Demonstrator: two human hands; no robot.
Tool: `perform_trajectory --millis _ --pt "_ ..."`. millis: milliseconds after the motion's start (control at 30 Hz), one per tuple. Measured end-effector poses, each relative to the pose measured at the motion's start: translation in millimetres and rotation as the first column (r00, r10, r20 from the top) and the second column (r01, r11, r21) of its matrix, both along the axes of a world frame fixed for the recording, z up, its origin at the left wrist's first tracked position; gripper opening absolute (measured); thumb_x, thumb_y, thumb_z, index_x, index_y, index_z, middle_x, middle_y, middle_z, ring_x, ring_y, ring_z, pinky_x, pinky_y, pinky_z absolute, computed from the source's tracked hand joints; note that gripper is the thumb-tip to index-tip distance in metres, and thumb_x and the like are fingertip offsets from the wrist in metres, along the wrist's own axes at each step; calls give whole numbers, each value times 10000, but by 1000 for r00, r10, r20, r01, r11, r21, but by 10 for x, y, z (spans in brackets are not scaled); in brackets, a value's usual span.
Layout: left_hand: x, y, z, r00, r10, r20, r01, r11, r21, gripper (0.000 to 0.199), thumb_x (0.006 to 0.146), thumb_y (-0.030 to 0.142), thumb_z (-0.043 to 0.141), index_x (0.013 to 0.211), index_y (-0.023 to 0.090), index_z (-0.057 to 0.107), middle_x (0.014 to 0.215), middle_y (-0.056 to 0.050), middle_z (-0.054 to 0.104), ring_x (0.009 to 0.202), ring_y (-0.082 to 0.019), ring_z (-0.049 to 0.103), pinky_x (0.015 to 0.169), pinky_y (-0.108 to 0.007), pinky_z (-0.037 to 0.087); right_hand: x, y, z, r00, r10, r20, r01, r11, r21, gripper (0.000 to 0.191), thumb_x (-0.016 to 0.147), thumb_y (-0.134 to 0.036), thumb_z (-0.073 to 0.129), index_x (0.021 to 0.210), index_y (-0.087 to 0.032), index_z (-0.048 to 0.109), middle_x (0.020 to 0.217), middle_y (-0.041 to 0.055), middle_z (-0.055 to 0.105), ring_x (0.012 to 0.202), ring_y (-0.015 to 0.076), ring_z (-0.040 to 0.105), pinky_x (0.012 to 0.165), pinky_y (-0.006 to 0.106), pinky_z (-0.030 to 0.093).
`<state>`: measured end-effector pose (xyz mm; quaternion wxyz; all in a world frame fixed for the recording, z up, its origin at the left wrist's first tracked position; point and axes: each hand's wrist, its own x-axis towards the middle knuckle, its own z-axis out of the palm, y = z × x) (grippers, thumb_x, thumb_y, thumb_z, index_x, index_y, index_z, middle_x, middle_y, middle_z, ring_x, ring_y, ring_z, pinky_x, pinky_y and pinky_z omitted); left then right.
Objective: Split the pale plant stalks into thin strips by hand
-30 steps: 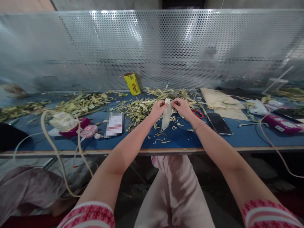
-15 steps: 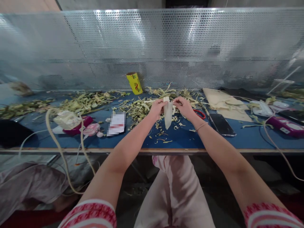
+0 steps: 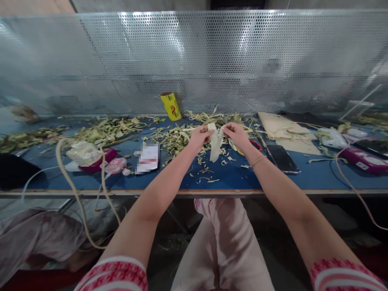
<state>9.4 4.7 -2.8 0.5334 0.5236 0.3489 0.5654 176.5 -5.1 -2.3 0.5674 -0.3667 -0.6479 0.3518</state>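
My left hand (image 3: 199, 136) is closed in a pinch on the upper part of a pale, flat, leaf-like strip (image 3: 215, 148). The strip hangs down above the blue table, its lower end narrowing. My right hand (image 3: 236, 134) pinches a thin sliver (image 3: 221, 136) at the strip's right side, and a gap shows between sliver and strip. Under and behind both hands lies a heap of greenish-yellow leaf scraps (image 3: 176, 139). A red and yellow ring-shaped handle (image 3: 256, 144) lies partly hidden behind my right wrist.
A phone (image 3: 283, 159) and beige cardboard sheets (image 3: 281, 127) lie to the right. A white card (image 3: 149, 157), a purple device (image 3: 98, 161) and a looping hose (image 3: 71, 178) are left. A yellow tube (image 3: 171, 106) stands before the perforated metal screen (image 3: 194, 52). Another person's clothed leg (image 3: 36, 234) shows lower left.
The sliver in my right hand has come further away from the strip, and the gap between them is wider. More of the red and yellow handle shows. The strip's lower end has shifted slightly.
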Motion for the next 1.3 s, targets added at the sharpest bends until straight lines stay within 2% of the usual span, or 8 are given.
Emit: perform_trajectory --millis 133,300,533,633,833,967,1133,1300 --pt "69 -83 12 998 -35 -52 35 999 -17 227 570 273 756 664 155 586 498 42 521 439 -66 457 469 -211 386 1 11 -7 999 -36 30 36 999 -32 255 671 -429 653 748 -203 563 661 -32 531 620 101 480 598 249 421" --pt "79 -148 59 992 -12 -122 16 1000 27 215 597 270 738 607 154 557 456 48 478 411 -65 428 429 -204 339 -18 25 -33 998 -35 60 33 999 31 221 674 -391 651 735 -201 557 643 -36 509 603 100 461 592 253 414" --pt "77 -196 99 985 -22 -174 33 998 57 199 653 299 723 619 155 589 469 29 494 419 -76 442 438 -218 340 -48 3 -19 1000 -27 -4 27 999 -28 264 658 -368 657 822 -213 520 729 -20 555 658 113 522 619 262 460" --pt "77 -177 85 987 -15 -160 20 999 26 233 679 347 701 607 158 586 477 24 497 427 -81 456 439 -218 351 -64 5 -20 1000 5 -23 -6 999 -45 318 656 -377 672 901 -213 553 748 -9 570 670 120 531 625 271 469" --pt "91 -131 63 998 -62 19 64 994 -90 205 651 286 716 617 158 560 532 18 534 462 -77 476 464 -218 370 -68 5 -26 999 -22 38 18 995 102 182 676 -356 671 768 -201 642 697 -4 579 693 138 538 710 314 470" --pt "37 -42 57 991 -7 130 30 985 -168 195 633 248 717 617 157 545 536 27 521 484 -75 484 484 -222 385 -22 -122 58 993 115 22 -117 973 197 163 655 -346 729 734 -213 679 862 30 615 854 166 574 794 337 476" --pt "-74 97 41 971 156 179 -118 971 -210 214 615 251 736 605 156 545 510 46 509 460 -60 461 480 -212 371 63 -242 136 919 391 52 -394 913 109 196 615 -384 781 706 -227 706 945 39 630 906 176 583 801 355 482" --pt "-45 22 60 990 134 35 -134 991 -3 230 581 291 772 666 135 627 513 36 549 454 -53 455 474 -200 375 34 -152 76 947 320 -9 -320 947 20 235 618 -390 778 742 -208 694 718 1 624 685 123 554 709 312 470"
